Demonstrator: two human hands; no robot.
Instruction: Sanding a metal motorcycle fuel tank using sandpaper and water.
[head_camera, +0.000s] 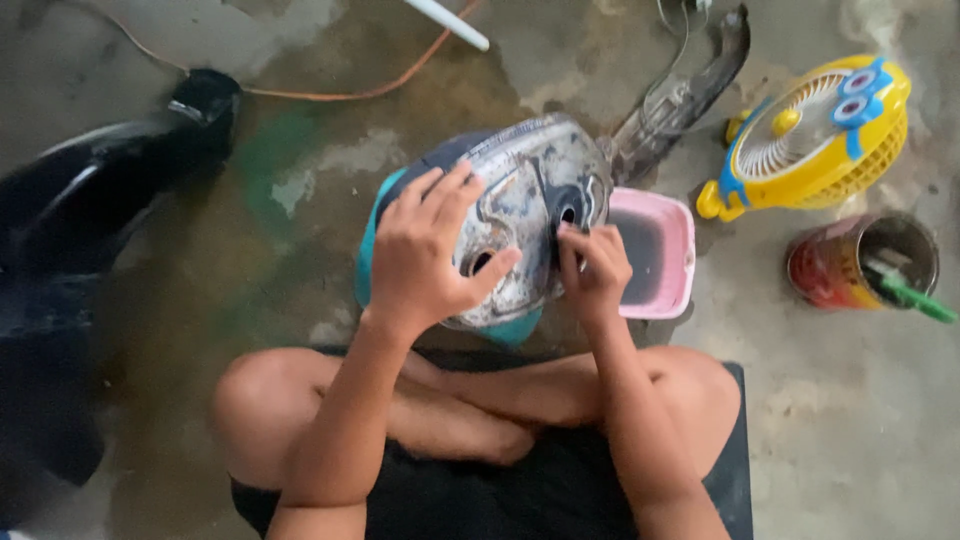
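- Person sits cross-legged on a concrete floor (860, 420), knees at 6 o'clock of frame.
- Work piece: worn, paint-stripped metal tank (520, 215), rounded, grey with teal edge showing underneath; sits centre frame, just ahead of the knees.
- Left hand (425, 250): spread flat, fingers splayed, palm down on the tank's left side, thumb reaching toward a small round opening. Bracing, not wrapped around anything.
- Right hand (595, 268): fingers curled and pinched together, pressed against the tank surface at its 3 o'clock edge, just below a dark round hole. Whether it pinches something small, cannot tell.
- Pink square tub (675, 235) with dark liquid, touching or just beside the tank at 3 o'clock, partly behind the right hand.
- Yellow-and-blue toy-styled fan (815, 135) at 2 o'clock, lying tilted.
- Red can (835, 265) with a green-handled tool standing in it, at 3 o'clock, well apart from the tank.
- Dark plastic panel (90, 200) at 9 o'clock; orange cable (340, 95) at 11 o'clock.
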